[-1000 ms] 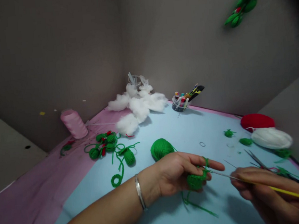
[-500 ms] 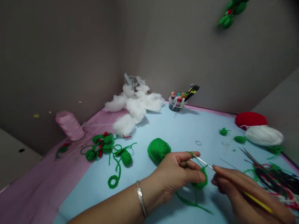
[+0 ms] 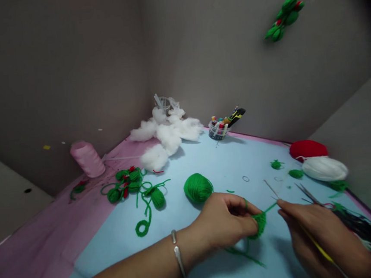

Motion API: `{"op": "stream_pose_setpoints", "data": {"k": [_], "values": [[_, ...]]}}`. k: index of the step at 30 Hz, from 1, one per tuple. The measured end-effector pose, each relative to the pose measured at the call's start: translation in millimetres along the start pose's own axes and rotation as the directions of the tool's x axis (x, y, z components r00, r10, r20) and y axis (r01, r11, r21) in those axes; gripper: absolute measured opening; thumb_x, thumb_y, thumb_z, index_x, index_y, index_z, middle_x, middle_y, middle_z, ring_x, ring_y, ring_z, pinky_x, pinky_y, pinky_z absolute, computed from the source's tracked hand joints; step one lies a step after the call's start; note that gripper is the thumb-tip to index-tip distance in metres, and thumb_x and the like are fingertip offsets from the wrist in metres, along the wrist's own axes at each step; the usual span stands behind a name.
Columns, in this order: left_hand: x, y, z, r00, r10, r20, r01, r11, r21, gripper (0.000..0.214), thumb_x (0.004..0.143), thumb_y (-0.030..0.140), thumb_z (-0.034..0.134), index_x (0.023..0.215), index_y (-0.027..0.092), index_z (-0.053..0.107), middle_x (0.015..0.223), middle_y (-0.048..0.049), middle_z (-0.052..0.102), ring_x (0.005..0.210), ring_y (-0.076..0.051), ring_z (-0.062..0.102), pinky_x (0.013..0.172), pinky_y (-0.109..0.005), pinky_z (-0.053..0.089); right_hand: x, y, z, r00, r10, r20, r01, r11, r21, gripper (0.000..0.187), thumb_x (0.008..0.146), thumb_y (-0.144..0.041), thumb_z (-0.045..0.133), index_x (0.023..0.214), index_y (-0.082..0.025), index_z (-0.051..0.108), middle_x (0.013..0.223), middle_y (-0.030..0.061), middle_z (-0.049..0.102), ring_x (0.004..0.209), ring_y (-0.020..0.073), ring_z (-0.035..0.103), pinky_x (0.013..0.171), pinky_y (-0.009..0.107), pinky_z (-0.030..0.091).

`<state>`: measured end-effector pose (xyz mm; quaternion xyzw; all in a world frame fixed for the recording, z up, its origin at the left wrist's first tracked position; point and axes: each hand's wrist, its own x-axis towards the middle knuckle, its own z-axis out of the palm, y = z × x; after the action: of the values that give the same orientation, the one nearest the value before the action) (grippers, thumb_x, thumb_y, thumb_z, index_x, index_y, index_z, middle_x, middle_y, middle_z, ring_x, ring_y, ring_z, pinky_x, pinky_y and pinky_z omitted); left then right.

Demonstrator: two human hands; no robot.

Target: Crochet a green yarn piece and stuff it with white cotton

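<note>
My left hand (image 3: pixel 227 219) pinches a small green crocheted piece (image 3: pixel 260 224) just above the light blue table (image 3: pixel 226 161). A green strand loops over its finger and trails down to the table. My right hand (image 3: pixel 317 231) is closed on a thin crochet hook with a yellow handle (image 3: pixel 321 250); the metal tip (image 3: pixel 270 188) points up and left, right beside the green piece. A ball of green yarn (image 3: pixel 198 187) lies just behind my left hand.
Finished green crocheted buds (image 3: pixel 129 185) with cords lie at the left, beside a pink thread cone (image 3: pixel 87 158). White stuffing (image 3: pixel 167 134) and a small tub of tools (image 3: pixel 220 127) stand at the back. Red yarn (image 3: pixel 307 149), white yarn (image 3: pixel 325 168) and scissors (image 3: pixel 309 194) are at the right.
My right hand has pulled the hook back to the right, out of the piece, drawing green yarn with it. My left hand curled tighter round the piece. The view shifted slightly.
</note>
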<state>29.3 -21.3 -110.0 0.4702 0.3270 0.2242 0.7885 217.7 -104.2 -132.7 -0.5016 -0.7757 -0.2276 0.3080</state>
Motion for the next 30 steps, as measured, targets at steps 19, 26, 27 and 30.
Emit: {"op": "stream_pose_setpoints", "data": {"k": [19, 26, 27, 30], "values": [[0.8, -7.1, -11.7, 0.949, 0.289, -0.126, -0.121, 0.701, 0.702, 0.027, 0.079, 0.027, 0.055, 0.091, 0.017, 0.077, 0.09, -0.0089, 0.072, 0.081, -0.022, 0.061, 0.08, -0.033, 0.045, -16.4, 30.9, 35.5, 0.959, 0.012, 0.282, -0.008, 1.0, -0.017, 0.04, 0.081, -0.007, 0.045, 0.11, -0.023, 0.068, 0.095, 0.0059, 0.072, 0.08, 0.0185, 0.067, 0.067, 0.03, 0.055], [-8.0, 4.6, -11.4, 0.881, 0.462, -0.1, -0.185, 0.533, 0.826, 0.03, 0.089, 0.033, 0.05, 0.085, 0.016, 0.074, 0.094, -0.0114, 0.069, 0.089, -0.025, 0.06, 0.084, -0.035, 0.041, -17.9, 37.2, 35.5, 0.969, 0.063, 0.239, -0.037, 0.993, -0.111, 0.051, 0.072, 0.001, 0.043, 0.112, -0.018, 0.068, 0.095, 0.0097, 0.07, 0.081, 0.0227, 0.065, 0.067, 0.035, 0.055], [-8.4, 4.9, -11.3, 0.869, 0.483, -0.109, -0.193, 0.533, 0.824, 0.029, 0.089, 0.032, 0.051, 0.087, 0.016, 0.074, 0.098, -0.0113, 0.068, 0.09, -0.024, 0.06, 0.084, -0.035, 0.041, -17.6, 38.1, 35.2, 0.973, 0.06, 0.222, -0.036, 0.993, -0.111, 0.05, 0.073, 0.0, 0.043, 0.112, -0.018, 0.068, 0.096, 0.0094, 0.07, 0.082, 0.0222, 0.065, 0.068, 0.035, 0.055], [-9.7, 2.4, -11.0, 0.833, 0.541, -0.113, -0.234, 0.531, 0.814, 0.026, 0.088, 0.03, 0.053, 0.098, 0.016, 0.072, 0.109, -0.0111, 0.064, 0.091, -0.023, 0.06, 0.084, -0.035, 0.042, -18.5, 38.1, 32.9, 0.987, 0.031, 0.158, -0.015, 0.995, -0.099, 0.04, 0.078, -0.006, 0.045, 0.107, -0.019, 0.068, 0.096, 0.0094, 0.069, 0.083, 0.0213, 0.066, 0.07, 0.034, 0.056]]}}
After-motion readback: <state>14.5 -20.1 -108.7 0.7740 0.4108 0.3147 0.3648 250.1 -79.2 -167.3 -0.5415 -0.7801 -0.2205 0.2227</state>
